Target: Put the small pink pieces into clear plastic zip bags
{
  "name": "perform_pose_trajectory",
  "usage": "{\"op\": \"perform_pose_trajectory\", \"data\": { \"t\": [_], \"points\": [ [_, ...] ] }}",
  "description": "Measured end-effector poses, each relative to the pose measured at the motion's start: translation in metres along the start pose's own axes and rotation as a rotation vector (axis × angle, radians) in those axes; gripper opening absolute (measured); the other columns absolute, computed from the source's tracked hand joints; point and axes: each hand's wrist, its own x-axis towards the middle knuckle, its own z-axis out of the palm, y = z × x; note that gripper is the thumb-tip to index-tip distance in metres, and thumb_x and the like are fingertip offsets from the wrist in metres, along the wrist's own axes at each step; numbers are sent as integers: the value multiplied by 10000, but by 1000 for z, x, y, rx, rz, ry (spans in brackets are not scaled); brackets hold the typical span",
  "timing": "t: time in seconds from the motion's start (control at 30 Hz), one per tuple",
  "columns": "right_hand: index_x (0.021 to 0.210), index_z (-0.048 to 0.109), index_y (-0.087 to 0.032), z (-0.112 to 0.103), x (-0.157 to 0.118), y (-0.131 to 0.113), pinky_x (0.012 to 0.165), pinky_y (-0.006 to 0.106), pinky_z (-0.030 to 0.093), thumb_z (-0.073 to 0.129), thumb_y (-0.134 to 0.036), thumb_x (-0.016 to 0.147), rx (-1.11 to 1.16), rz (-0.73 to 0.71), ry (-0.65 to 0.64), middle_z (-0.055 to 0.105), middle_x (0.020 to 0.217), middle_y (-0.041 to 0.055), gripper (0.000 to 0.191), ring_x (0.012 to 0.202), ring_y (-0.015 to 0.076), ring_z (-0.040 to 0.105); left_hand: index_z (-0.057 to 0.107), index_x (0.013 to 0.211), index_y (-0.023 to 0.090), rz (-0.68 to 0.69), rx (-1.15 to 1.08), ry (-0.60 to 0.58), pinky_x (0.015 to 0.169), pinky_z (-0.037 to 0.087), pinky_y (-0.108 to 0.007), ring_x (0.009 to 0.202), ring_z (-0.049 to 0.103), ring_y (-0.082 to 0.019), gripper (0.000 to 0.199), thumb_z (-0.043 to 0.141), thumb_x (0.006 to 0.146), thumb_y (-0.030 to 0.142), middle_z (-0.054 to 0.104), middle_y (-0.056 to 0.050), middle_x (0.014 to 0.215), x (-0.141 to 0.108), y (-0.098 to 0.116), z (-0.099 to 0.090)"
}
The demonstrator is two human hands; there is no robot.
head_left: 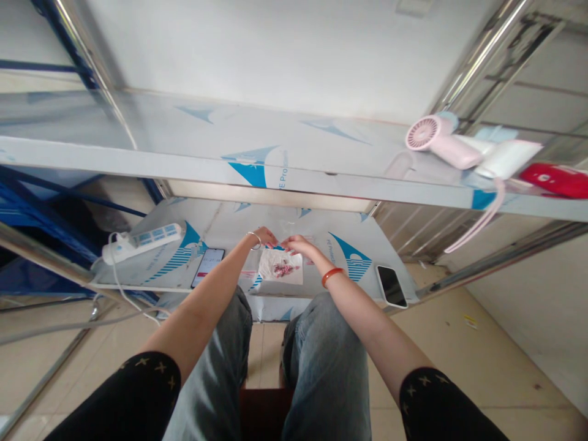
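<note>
One left hand (264,236), right hand (297,245), grip unclear, perhaps on printed sheet (281,267)

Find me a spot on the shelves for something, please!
The upper shelf looks bare well left of the pink fan. The lower shelf has room between the right hand and the dark-screened phone. Crowded: around the printed white item and beside the red object.

White sheet (269,264) — reddish print; bangle (331,275) — orange.

Workshop or storeroom, seemingly: film-covered metal bench (220,220), blue racking (73,48), tiled floor (463,355)
</note>
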Motion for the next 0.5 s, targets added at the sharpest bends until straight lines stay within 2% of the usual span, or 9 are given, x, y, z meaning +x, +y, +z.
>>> {"op": "perform_pose_trajectory", "data": {
  "t": [0.23,0.37,0.5],
  "points": [
    [819,674,-109,5,2,-7,509,114,401,616,-123,783,-22,9,47,676,774,37,70,632,76,582,708,780,126,-56,16,34,556,399,-181,744,640,-146,122,645,725,215,724,-53,783,-10,6,2],
    [817,676,-103,6,-2,-16,502,112,395,622,-133,789,-44,6,41,674,788,39,68,630,73,572,715,829,144,-72,22,-11,513,373,-164,751,652,-142,159,653,725,247,728,-54,850,-12,9,4],
    [826,672,-102,9,-5,-23,491,116,391,623,-164,806,-38,1,29,669,781,44,81,606,69,560,720,828,131,-61,75,27,530,389,-165,759,657,-146,155,641,727,218,728,-68,818,-11,10,3]
  ]
}}
